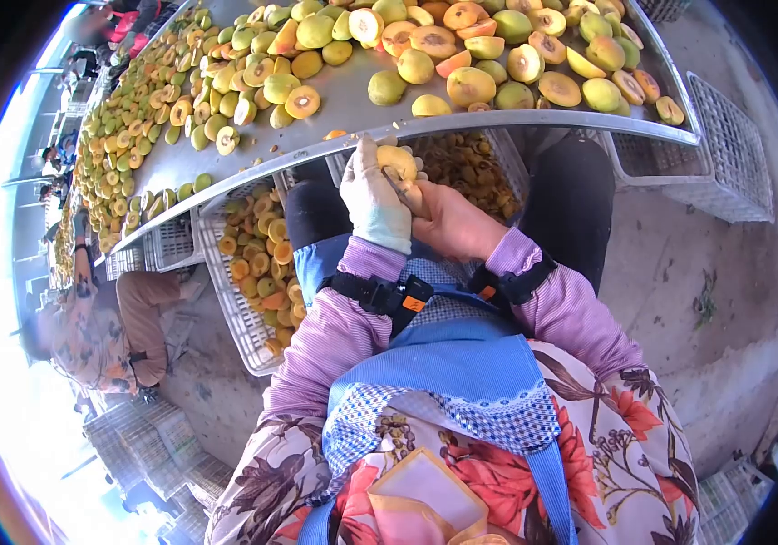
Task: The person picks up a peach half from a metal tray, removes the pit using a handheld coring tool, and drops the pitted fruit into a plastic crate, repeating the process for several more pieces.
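In my gloved left hand is a yellow stone-fruit half, gripped by closed fingers just below the metal table's front edge. My bare right hand is wrapped around the handle of a small knife. The blade lies against or very near the fruit; its tip is hidden. Both hands meet over my lap, between my knees. Below and behind them, a crate holds many brownish-orange fruit pieces.
Green and orange fruit, whole and halved, covers much of the metal table. A white crate of fruit halves stands left of my legs. More plastic crates are at the right. Another person sits at the left.
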The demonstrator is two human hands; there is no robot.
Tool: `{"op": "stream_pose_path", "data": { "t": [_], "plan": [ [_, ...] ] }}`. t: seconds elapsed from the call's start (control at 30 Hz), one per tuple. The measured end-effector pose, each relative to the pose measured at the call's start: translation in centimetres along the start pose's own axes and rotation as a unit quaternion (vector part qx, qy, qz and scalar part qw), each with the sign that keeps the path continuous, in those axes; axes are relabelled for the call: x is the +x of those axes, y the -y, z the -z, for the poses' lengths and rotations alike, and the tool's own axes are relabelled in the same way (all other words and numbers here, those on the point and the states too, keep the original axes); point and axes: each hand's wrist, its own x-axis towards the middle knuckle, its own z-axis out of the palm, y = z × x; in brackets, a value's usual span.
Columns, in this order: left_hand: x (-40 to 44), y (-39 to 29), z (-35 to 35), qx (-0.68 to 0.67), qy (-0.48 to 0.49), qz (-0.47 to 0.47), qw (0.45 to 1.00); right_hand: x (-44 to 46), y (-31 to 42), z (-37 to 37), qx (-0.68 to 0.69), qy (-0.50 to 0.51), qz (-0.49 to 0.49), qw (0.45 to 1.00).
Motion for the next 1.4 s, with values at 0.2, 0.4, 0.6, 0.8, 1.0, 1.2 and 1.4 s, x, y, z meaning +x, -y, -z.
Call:
{"op": "stream_pose_path", "data": {
  "t": [0.2, 0.4, 0.6, 0.8, 1.0, 1.2, 1.4],
  "plan": [
    [-1.2, 0.0, 0.5, 0.076, 0.054, -0.041, 0.995, -0.4, -2.0, 0.4, 0.214, 0.13, -0.058, 0.966],
    [-1.0, -0.9, 0.5, 0.0, 0.166, 0.084, 0.983, -1.2, -2.7, 2.1, 0.451, 0.259, -0.107, 0.847],
    [-0.6, -1.5, 1.7, 0.055, 0.124, -0.019, 0.991, -1.5, -3.7, 1.8, 0.467, 0.308, -0.065, 0.826],
    [4.0, -10.6, 14.2, 0.712, -0.131, -0.272, 0.634, -0.4, -6.1, 0.3, -0.294, -0.028, -0.006, 0.955],
    [13.6, -11.6, 8.6, 0.645, -0.049, -0.207, 0.734, 1.6, -5.1, 0.2, -0.188, -0.059, 0.025, 0.98],
    [21.0, -6.7, 3.2, 0.743, -0.066, -0.19, 0.638, 2.3, -5.6, 0.1, -0.198, -0.09, 0.084, 0.972],
    [15.5, -9.5, 2.4, 0.383, 0.091, 0.026, 0.919, 1.9, -3.0, 0.2, 0.187, -0.034, -0.031, 0.981]
  ]
}}
